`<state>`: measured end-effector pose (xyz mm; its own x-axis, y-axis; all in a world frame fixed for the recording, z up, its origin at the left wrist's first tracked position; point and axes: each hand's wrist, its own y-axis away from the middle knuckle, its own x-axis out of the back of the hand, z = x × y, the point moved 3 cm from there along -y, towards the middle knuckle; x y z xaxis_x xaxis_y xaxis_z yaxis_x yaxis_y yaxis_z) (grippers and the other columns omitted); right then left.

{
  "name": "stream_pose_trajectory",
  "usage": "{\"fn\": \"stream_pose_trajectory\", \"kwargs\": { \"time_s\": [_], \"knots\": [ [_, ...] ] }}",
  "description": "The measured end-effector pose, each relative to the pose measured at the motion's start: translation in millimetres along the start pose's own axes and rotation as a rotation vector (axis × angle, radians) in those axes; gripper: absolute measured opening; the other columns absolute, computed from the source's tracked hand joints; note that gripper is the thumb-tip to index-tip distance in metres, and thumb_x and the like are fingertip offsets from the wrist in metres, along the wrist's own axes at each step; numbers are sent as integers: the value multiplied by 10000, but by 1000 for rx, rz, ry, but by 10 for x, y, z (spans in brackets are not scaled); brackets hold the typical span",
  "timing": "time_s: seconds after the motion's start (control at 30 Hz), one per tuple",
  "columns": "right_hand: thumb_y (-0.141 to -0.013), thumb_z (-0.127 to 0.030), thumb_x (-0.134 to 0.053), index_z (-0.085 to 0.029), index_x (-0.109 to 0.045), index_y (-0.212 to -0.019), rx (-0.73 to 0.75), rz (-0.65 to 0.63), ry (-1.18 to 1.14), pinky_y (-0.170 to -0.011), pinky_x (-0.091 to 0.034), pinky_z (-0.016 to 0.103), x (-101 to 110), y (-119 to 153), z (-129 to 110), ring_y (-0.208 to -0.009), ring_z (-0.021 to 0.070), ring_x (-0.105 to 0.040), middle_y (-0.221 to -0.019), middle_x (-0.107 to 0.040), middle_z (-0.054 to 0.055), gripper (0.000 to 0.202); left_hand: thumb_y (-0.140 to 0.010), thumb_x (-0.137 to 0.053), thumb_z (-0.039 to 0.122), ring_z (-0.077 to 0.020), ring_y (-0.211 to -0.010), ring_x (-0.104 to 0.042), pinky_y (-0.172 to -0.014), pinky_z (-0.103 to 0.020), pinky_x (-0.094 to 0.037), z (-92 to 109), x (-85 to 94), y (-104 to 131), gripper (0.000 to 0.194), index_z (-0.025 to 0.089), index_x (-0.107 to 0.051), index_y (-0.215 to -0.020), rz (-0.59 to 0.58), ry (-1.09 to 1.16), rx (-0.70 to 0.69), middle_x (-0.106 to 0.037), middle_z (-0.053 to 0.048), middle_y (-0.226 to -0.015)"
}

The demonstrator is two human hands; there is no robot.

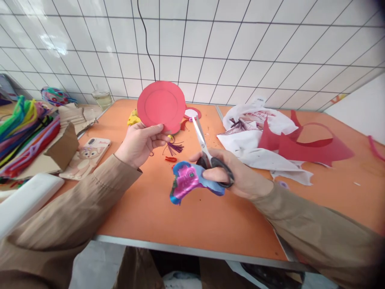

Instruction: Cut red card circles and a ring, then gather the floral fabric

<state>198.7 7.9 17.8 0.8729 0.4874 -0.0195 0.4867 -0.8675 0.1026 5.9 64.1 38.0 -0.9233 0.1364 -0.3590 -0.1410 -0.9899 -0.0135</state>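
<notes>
A round red paper disc point(161, 103) with a circle drawn inside it is raised in my left hand point(140, 141), its lower edge pinched between thumb and fingers. In my right hand point(236, 170) is a pair of scissors point(202, 138) with black handles, blades pointing up and away. Below the scissors hangs a shiny pink and blue scrap point(186, 181), against my right thumb; whether it is gripped too I cannot tell. Behind the disc on the table lie a purple tassel point(175, 147), a small red clip-like piece point(171, 159) and a yellow object point(133, 117), partly hidden.
On the right, red paper offcuts point(315, 146) rest over a white plastic bag point(240, 140). To the left are a phone in a cartoon case point(88, 157), a cardboard box point(61, 154) and colourful pipe cleaners point(27, 132). A tiled wall point(225, 48) rises behind the orange table point(168, 222).
</notes>
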Motion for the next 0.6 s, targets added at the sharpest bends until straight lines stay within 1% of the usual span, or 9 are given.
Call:
{"fn": "stream_pose_trajectory", "kwargs": {
  "time_s": [0.07, 0.13, 0.23, 0.3, 0.4, 0.5, 0.6],
  "knots": [
    [-661, -224, -618, -172, -598, -921, 14, -58, -67, -494, -376, 222, -26, 6, -11, -528, 86, -467, -662, -529, -26, 266, -723, -646, 104, -119, -534, -641, -514, -195, -516, -4, 17, -14, 59, 66, -670, -761, -6, 0, -12, -697, -72, -683],
    [-646, -220, -638, -148, -597, -920, -33, -62, -16, -541, -398, 229, -49, -21, 48, -601, 105, -505, -723, -559, -2, 286, -723, -638, 98, -119, -529, -639, -506, -195, -514, -16, 25, -24, 55, 64, -668, -754, 5, -2, 1, -694, -72, -676],
    [-623, -218, -670, -118, -603, -901, -117, 50, 221, -493, -351, 212, -23, -90, 186, -552, 89, -448, -633, -491, -32, 304, -721, -623, 86, -115, -494, -625, -469, -192, -498, -38, 18, -20, 35, 67, -653, -724, 43, -13, 44, -677, -63, -624],
    [-626, -243, -679, -125, -603, -925, -89, 141, 312, -482, -343, 213, 24, -127, 231, -542, 94, -439, -601, -463, -46, 331, -717, -623, 87, -114, -478, -616, -447, -191, -484, -49, 11, -8, 24, 74, -642, -710, 57, -27, 69, -664, -55, -592],
    [-642, -287, -679, -146, -595, -995, -2, 256, 360, -515, -398, 235, 111, -152, 222, -580, 123, -504, -646, -534, -22, 389, -717, -629, 100, -112, -483, -614, -432, -187, -469, -61, 13, 6, 30, 75, -645, -724, 43, -44, 79, -671, -56, -613],
    [-648, -320, -671, -139, -580, -1034, 10, 285, 354, -524, -424, 252, 161, -169, 208, -579, 137, -534, -664, -571, -7, 435, -718, -635, 120, -106, -490, -614, -427, -181, -456, -88, 22, 7, 47, 75, -651, -718, 8, -65, 92, -684, -64, -648],
    [-623, -275, -665, -122, -595, -992, -24, 260, 371, -500, -406, 242, 151, -182, 230, -549, 129, -522, -623, -558, -18, 406, -705, -647, 120, -107, -488, -619, -414, -177, -447, -122, 23, 1, 40, 80, -648, -706, -14, -64, 103, -687, -60, -663]
  ]
}}
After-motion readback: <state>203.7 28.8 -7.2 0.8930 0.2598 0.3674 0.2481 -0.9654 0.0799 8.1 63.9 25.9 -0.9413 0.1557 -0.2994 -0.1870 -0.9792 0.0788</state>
